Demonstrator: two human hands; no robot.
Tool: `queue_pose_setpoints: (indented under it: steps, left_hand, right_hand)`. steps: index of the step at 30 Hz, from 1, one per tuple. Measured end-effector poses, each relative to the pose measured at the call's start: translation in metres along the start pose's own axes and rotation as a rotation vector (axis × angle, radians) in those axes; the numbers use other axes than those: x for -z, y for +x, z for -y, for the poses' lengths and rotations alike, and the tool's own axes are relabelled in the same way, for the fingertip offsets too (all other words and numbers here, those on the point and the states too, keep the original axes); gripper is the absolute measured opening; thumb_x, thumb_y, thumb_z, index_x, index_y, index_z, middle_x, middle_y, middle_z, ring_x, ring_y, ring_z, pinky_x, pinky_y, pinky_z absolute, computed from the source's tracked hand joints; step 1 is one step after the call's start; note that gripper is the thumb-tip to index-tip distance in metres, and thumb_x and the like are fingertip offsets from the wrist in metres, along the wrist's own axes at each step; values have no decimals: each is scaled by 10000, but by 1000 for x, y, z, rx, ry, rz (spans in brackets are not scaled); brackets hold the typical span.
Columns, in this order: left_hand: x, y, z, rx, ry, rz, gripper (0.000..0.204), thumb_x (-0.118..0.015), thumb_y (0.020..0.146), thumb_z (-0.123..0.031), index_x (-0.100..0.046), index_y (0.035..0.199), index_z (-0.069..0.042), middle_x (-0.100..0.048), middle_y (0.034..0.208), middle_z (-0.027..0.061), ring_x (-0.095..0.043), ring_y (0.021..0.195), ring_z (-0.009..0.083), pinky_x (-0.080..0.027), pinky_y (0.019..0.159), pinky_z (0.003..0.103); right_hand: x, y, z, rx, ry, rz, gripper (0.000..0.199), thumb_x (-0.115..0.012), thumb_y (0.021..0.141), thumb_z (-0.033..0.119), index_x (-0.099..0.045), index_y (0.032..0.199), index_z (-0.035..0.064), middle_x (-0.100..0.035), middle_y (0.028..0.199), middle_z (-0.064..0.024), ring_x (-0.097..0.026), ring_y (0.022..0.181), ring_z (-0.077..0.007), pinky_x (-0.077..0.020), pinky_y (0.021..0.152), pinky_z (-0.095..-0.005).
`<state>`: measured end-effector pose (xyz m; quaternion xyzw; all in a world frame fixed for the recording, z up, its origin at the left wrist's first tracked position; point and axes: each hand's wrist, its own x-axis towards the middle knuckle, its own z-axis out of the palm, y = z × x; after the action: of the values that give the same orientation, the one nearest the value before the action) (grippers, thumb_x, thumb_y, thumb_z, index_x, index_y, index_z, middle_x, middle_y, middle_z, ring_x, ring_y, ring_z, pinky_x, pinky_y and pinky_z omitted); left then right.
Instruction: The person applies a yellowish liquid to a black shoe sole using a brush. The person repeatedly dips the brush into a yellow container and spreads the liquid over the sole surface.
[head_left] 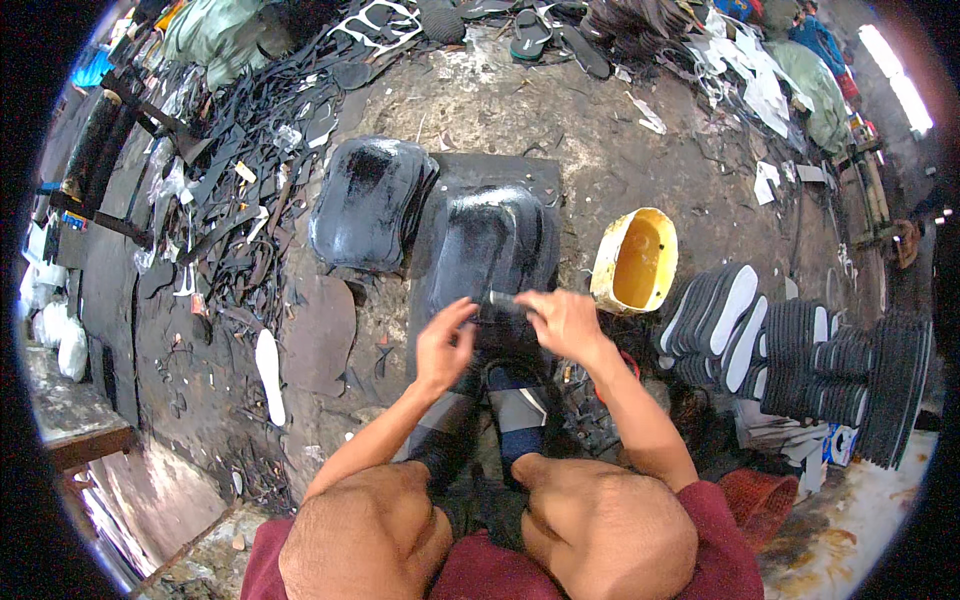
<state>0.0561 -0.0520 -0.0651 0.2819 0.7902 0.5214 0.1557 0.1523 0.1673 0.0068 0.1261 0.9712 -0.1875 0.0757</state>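
In front of my feet, on a dark board (548, 172), rests a black rounded sheet (470, 245) whose surface shines as if wet. My right hand (572, 325) is closed round a small greyish tool (499, 298) at the sheet's near edge; blur hides its exact kind. Across from it, my left hand (443, 350) is by the near left edge, thumb and fingers apart, with nothing visible in it. Left of the sheet lies a stack of similar shiny black sheets (365, 205). To the right stands a yellow tub (605, 265) with yellowish-brown liquid inside.
Rows of black and white shoe soles (705, 310) stand at the right, beyond a red basket (757, 505). Black offcuts (265, 150) are heaped at the far left. A white sole (268, 375) and a brown flat piece (320, 335) lie nearer. Sandals (530, 35) lie at the back.
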Motion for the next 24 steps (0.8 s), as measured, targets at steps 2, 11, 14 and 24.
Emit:
queue_pose_setpoints:
  steps: [2, 11, 14, 24]
  left_hand:
    - [15, -1, 11, 116, 30, -252, 305, -669, 925, -57, -722, 1225, -59, -708, 1136, 112, -695, 873, 234, -575, 732, 313]
    - [-15, -30, 27, 717, -331, -143, 641, -632, 906, -3, -475, 1527, -20, -575, 1361, 126, -627, 926, 144, -540, 757, 284]
    - [-20, -33, 21, 725, -366, -150, 666, -623, 890, 35, -465, 1534, -25, -584, 1323, 118, -618, 959, 144, -535, 776, 286]
    - [1, -30, 9, 840, -687, -129, 693, -620, 921, 34, -409, 1576, -48, -543, 1457, 91, -632, 967, 150, -542, 814, 309]
  right_hand:
    - [0, -21, 12, 93, 39, 11, 309, -705, 876, 217, -699, 1184, 251, -751, 881, -99, -726, 816, -349, -573, 694, -501]
    - [24, 57, 29, 107, -245, 193, 407, -609, 826, 64, -761, 1163, 233, -764, 1062, -93, -719, 874, -339, -567, 730, -518]
    - [20, 83, 57, 254, -222, 6, 385, -647, 795, 107, -776, 1137, 226, -767, 1080, -57, -695, 901, -288, -538, 756, -475]
    - [69, 163, 45, -85, -115, -138, 389, -632, 876, 219, -743, 1241, 293, -764, 1116, -124, -734, 1016, -362, -582, 879, -501]
